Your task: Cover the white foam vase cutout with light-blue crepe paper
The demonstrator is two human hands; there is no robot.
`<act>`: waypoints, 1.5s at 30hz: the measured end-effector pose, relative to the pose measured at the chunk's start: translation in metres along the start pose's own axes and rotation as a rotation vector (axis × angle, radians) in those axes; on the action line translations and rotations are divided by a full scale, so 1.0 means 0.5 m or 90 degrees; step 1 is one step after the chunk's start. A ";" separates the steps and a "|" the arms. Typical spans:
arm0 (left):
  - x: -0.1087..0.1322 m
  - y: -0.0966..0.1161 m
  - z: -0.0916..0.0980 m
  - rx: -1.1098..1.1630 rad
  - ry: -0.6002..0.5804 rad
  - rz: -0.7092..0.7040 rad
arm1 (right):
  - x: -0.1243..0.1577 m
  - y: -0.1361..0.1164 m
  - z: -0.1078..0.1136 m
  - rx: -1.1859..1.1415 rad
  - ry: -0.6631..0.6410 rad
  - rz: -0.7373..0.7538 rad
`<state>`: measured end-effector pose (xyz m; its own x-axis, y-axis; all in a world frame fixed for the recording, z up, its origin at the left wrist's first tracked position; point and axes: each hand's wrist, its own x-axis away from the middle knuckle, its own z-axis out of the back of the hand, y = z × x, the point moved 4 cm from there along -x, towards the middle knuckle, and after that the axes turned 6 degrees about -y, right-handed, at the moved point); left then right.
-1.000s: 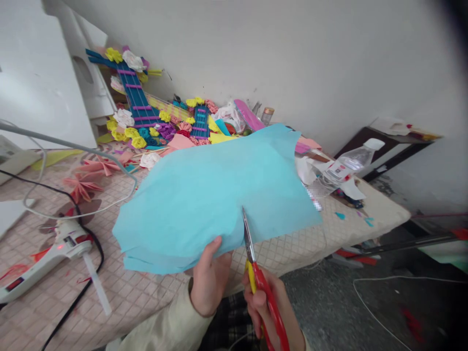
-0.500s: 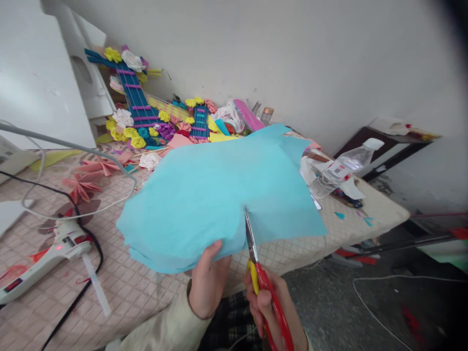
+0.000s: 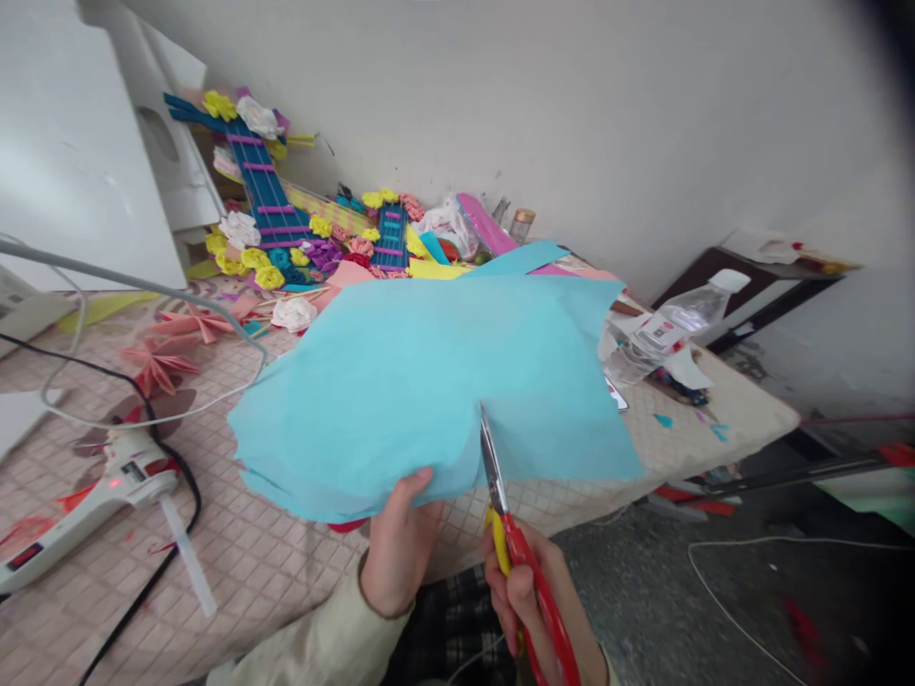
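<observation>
A large light-blue sheet of thin paper (image 3: pixel 429 372) spreads over the near middle of the table, seemingly several layers thick at its left edge. My left hand (image 3: pixel 404 543) grips its near edge, thumb on top and fingers underneath. In my right hand (image 3: pixel 529 581) are scissors (image 3: pixel 496 467) with red and yellow handles. Their blades reach into the paper from its near edge, and a cut or fold runs up to about the tip. The blades look nearly closed. The handles partly hide my right fingers.
A glue gun (image 3: pixel 129 486) with a lit red light and a black cord lies at left. Pink folded paper pieces (image 3: pixel 157 362) are beside it. Behind stand blue paper guitars (image 3: pixel 268 191) with paper flowers. A plastic bottle (image 3: pixel 679 324) leans at right near the table's corner.
The paper's left near edge has lifted slightly and its far right corner has shifted right. Something red now shows below the near edge. Scissors and both hands have barely moved.
</observation>
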<state>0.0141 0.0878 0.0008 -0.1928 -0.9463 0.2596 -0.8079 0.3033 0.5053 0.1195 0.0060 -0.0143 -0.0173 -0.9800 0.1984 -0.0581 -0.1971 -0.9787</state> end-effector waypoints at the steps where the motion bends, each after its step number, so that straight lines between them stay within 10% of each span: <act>1: 0.000 0.000 0.001 0.000 -0.001 0.003 | -0.001 -0.001 0.001 0.007 0.002 0.007; 45: 0.008 -0.024 0.003 -0.015 0.005 0.035 | -0.001 0.008 -0.018 -0.083 -0.003 -0.077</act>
<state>0.0224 0.0803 -0.0056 -0.2321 -0.9270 0.2945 -0.7824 0.3578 0.5097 0.1105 0.0058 -0.0176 0.0018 -0.9495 0.3137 -0.1892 -0.3084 -0.9323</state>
